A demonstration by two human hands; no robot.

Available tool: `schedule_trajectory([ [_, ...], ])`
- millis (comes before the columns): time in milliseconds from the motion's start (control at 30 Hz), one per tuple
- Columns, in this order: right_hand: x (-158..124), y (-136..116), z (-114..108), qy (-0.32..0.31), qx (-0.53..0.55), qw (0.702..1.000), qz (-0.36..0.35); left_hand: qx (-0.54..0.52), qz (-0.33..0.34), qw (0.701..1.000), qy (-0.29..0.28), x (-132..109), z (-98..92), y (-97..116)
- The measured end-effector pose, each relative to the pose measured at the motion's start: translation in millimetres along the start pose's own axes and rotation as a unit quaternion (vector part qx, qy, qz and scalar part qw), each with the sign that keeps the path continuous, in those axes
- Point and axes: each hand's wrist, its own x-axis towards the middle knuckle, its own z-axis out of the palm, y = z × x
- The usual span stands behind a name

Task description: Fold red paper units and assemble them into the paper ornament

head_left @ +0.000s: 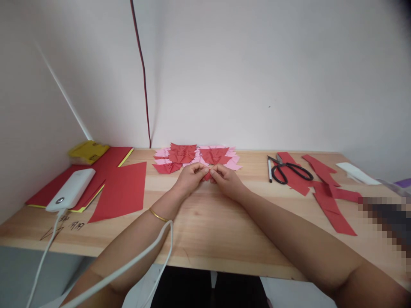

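Note:
My left hand [192,179] and my right hand [227,181] meet over the middle of the wooden table, thumbs and fingertips pinched together. Between them they grip a small piece of red paper [208,174], mostly covered by the fingers; its folds are hard to make out. Just beyond the hands lie folded red paper pieces [182,153] and folded pink paper pieces [233,162], overlapping in stacks against the wall. One red folded piece [167,167] lies at the near left of that group.
At left, a white power bank [72,188] with a white cable rests on red sheets [125,188], near a yellow packet [89,152]. Black-handled scissors [300,170], a pen [269,170], red paper strips [334,211] and a white strip [358,173] lie right. The cable crosses my left forearm.

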Motion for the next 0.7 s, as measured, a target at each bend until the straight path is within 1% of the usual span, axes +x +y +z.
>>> schedule_trajectory([
  [133,-0.2,-2.0,0.6,-0.004,-0.02,1.0,-0.012,0.044,0.023,0.999,0.013,0.1,-2.1,1.2],
  [333,0.1,-3.2,0.9,0.006,0.013,1.0,0.009,0.056,0.048,0.997,0.028,0.0,-5.3,-1.5],
  [433,0.0,-3.7,0.6,0.002,0.014,1.0,0.002,0.048,0.035,0.998,0.038,-0.4,-3.2,-1.1],
  [567,-0.5,-4.0,0.0,-0.003,0.008,1.0,-0.013,0.004,0.004,0.999,0.05,-0.3,0.8,-1.3],
  [700,-0.7,-3.8,0.3,-0.009,0.02,1.0,-0.005,0.002,0.011,0.998,0.056,0.3,0.7,-2.2],
])
